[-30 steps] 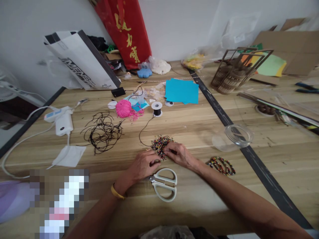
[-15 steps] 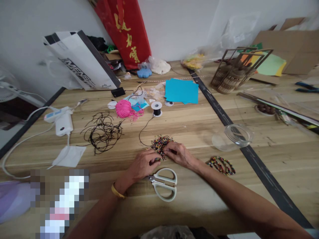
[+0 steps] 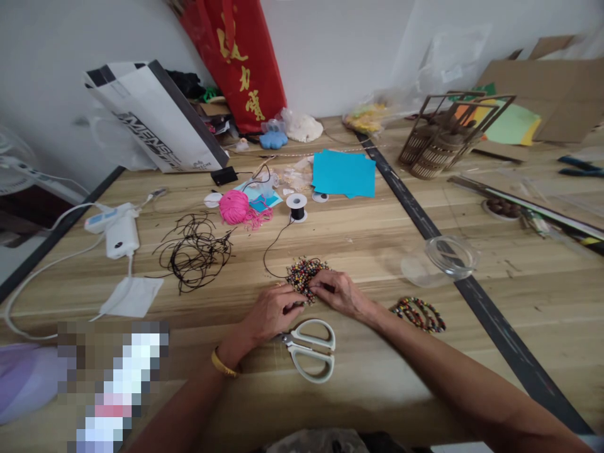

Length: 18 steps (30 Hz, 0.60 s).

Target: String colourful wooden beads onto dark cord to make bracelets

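Note:
A loose pile of small multicoloured beads [image 3: 302, 273] lies on the table between my hands. My left hand [image 3: 271, 313], with a gold bracelet [image 3: 223, 363] at the wrist, rests at the pile's near left side, thumb and fingers curled toward each other. At the right side of the pile, my right hand [image 3: 340, 292] pinches thumb and fingers together among the beads. What either hand holds is too small to make out. A black cord [image 3: 268, 248] runs from a white spool [image 3: 297, 207] to the beads. Scissors with pale handles [image 3: 312, 350] lie beneath my left hand.
Strung bead loops [image 3: 419, 314] lie by my right forearm. Further right stands a clear plastic container [image 3: 452, 257]. Tangled black cords [image 3: 195, 253], pink yarn [image 3: 234, 207] and a white power adapter [image 3: 121, 233] are to the left. Blue sheets [image 3: 344, 173] lie behind the spool.

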### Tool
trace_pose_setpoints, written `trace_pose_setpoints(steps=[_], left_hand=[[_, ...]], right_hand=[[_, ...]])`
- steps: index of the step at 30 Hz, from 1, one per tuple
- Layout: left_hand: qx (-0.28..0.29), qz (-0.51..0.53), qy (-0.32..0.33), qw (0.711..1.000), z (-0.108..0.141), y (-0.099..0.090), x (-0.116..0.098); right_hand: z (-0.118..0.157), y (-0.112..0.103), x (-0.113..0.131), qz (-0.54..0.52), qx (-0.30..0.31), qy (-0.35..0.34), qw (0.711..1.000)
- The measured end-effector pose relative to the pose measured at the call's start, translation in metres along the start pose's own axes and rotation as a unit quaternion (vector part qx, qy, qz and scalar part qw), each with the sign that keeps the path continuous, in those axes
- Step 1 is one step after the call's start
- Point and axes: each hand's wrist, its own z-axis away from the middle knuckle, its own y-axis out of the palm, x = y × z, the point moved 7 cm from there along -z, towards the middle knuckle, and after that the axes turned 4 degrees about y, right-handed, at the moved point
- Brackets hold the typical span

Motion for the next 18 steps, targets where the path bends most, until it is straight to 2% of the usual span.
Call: trace_pose_setpoints(steps=[18], left_hand=[[0.008, 0.011, 0.002, 1.000, 0.0005, 0.0007, -0.0001]], right_hand=[[-0.0028, -0.0016, -0.0040, -0.027, 0.028, 0.045, 0.998]])
